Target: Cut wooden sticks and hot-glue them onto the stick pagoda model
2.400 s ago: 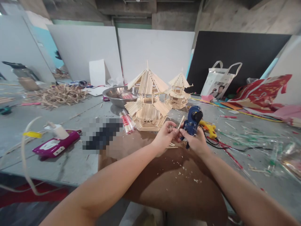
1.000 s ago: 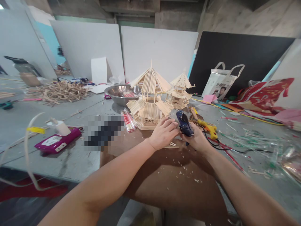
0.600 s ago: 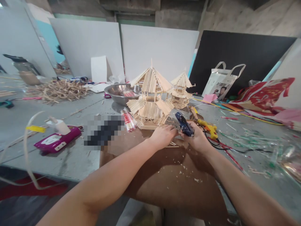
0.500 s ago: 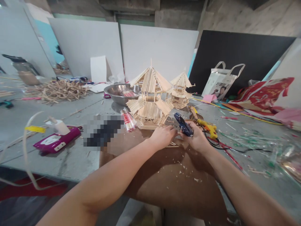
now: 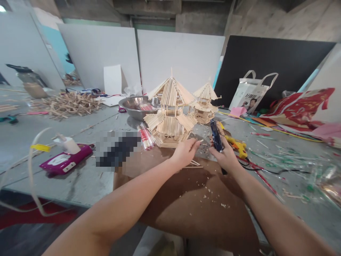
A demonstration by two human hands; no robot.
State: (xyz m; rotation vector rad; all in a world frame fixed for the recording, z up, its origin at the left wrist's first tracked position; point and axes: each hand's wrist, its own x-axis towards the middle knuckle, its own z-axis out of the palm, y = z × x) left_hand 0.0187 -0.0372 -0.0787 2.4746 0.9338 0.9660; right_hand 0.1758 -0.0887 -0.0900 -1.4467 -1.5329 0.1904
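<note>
Wooden pagoda model stands on the grey table, and just in front of it the left hand pinches a short stick at its fingertips above brown cardboard, while the right hand close beside it grips blue cutters upright, near a yellow glue gun.

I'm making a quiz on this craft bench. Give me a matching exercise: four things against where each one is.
1 blue tool
2 yellow glue gun
3 metal bowl
4 white tote bag

a against the black board
b in the right hand
c behind the large stick pagoda
d on the table beside the right hand

Pairs: 1-b, 2-d, 3-c, 4-a
</note>
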